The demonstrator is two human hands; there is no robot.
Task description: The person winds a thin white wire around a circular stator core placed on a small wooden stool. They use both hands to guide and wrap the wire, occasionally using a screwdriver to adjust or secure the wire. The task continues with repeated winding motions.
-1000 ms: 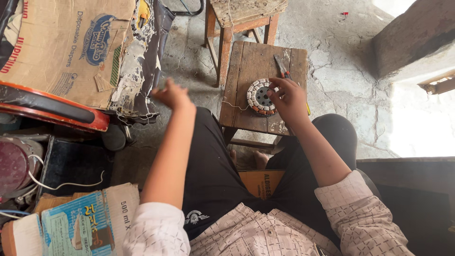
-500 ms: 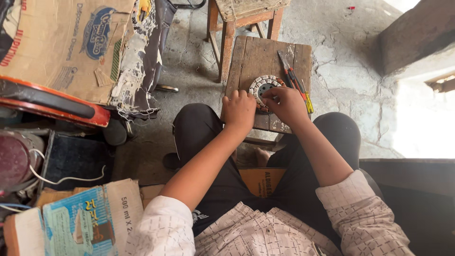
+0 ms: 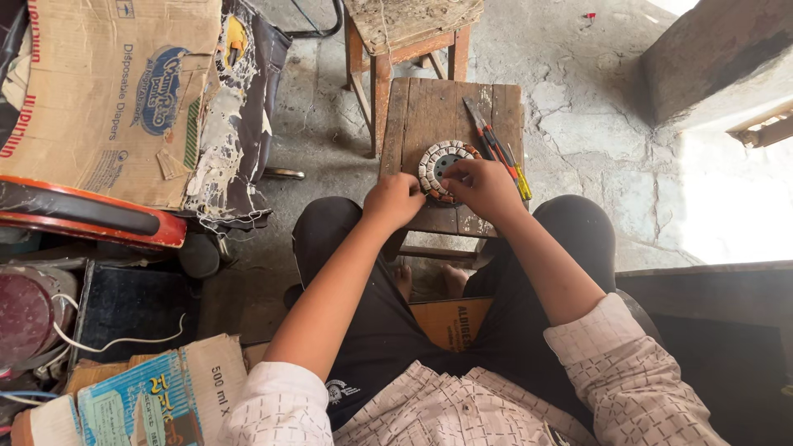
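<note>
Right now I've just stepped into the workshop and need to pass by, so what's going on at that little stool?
A seated person bends over a small wooden stool between their knees. Both hands work on a round wound stator lying on it: the left hand at its near-left edge, the right hand over its right side. Screwdrivers lie beside it on the stool, untouched.

A big brown cardboard box (image 3: 99, 91) sits far off to the left of the fingers, with a red and black thing (image 3: 91, 216) under it. A wooden stool (image 3: 405, 33) stands up past the fingers on the gray stone floor (image 3: 595, 124). Two screwdrivers (image 3: 500, 149) lie just to the right of the fingers.
</note>
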